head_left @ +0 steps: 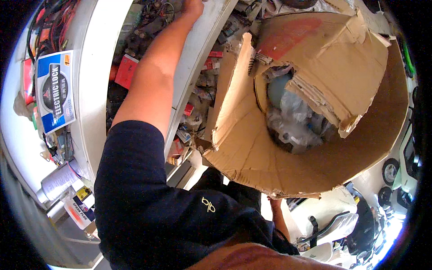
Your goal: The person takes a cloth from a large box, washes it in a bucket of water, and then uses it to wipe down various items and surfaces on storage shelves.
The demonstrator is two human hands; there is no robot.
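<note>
My left arm reaches up across a white shelf edge (pixel 191 67). At the top of the picture my left hand (pixel 194 6) is cut off, its fingers mostly out of view, close to small parts on the shelf. A large, worn cardboard box (pixel 288 168) stands in front of me with its torn flaps up. Inside it lie clear plastic bags (pixel 297 121) with contents I cannot make out. My right hand (pixel 274 203) is at the box's near lower rim, gripping it. The box hides most of those fingers.
Shelves hold loose small parts and a red carton (pixel 127 71). On the left stand a blue and white lock box (pixel 56 92), a spark plug box (pixel 77 209) and a metal cylinder (pixel 59 181). Beyond the cardboard box, at right, are wheels (pixel 390 171) and vehicle parts.
</note>
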